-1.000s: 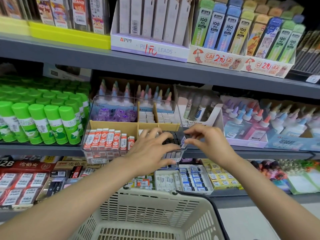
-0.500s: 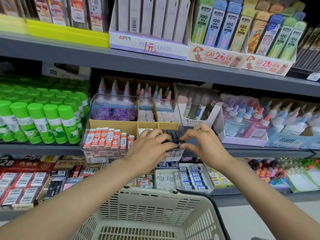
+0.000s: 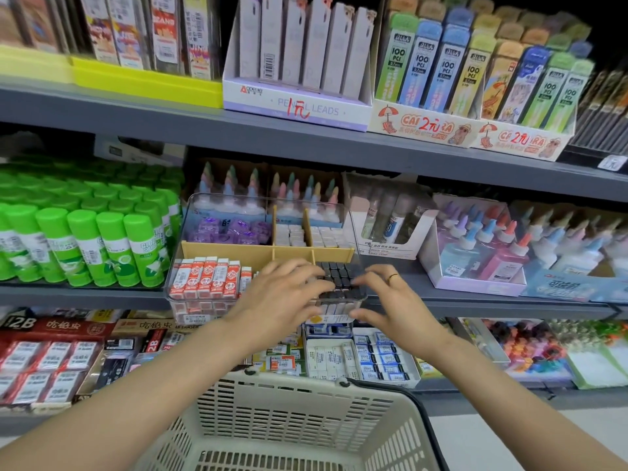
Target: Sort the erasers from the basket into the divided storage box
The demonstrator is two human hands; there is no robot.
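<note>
A clear divided storage box (image 3: pixel 190 212) with tan dividers stands on the middle shelf. Red-and-white erasers (image 3: pixel 207 278) fill its front left compartment, black erasers (image 3: pixel 339 275) the front right one. Purple (image 3: pixel 231 231) and white erasers (image 3: pixel 307 234) lie in the back compartments. My left hand (image 3: pixel 282 297) reaches over the front of the box, its spread fingers at the black erasers. My right hand (image 3: pixel 390 300), wearing a ring, hovers at the box's front right corner with fingers extended. The beige basket (image 3: pixel 306 423) sits below my arms; its visible part holds nothing.
Green glue sticks (image 3: pixel 85 239) crowd the shelf left of the box. A white display carton (image 3: pixel 390 229) and coloured glue bottles (image 3: pixel 492 246) stand to its right. Pencil lead packs (image 3: pixel 299 52) line the upper shelf, packaged erasers (image 3: pixel 339 358) the lower one.
My right hand has let go of its pinch and spread its fingers, dropping slightly toward the box's front corner. My left hand's fingers have stretched out over the black erasers.
</note>
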